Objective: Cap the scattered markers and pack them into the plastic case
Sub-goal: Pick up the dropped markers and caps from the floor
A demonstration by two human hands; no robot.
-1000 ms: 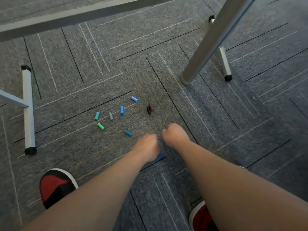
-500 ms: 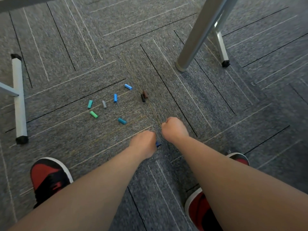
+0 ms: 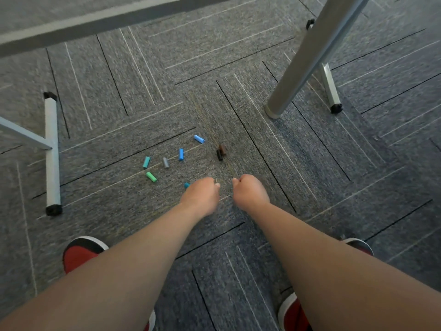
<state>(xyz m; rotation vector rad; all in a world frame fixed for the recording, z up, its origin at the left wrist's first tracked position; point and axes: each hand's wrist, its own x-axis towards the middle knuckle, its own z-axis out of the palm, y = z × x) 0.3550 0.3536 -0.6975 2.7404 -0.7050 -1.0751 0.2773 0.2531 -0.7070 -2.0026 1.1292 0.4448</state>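
Judging it early: loose caps (image 3: 181, 154) strew carpet (image 3: 119, 130), no case seen; our left hand (image 3: 200, 194), right hand (image 3: 250, 192) curled, contents we cannot tell.

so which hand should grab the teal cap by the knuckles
Left, probably: the teal cap lies at the edge of the left hand, partly hidden by it, while the right hand sits beyond, on its far side.

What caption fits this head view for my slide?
Left hand and right hand, fingers curled, near scattered coloured caps on grey carpet.
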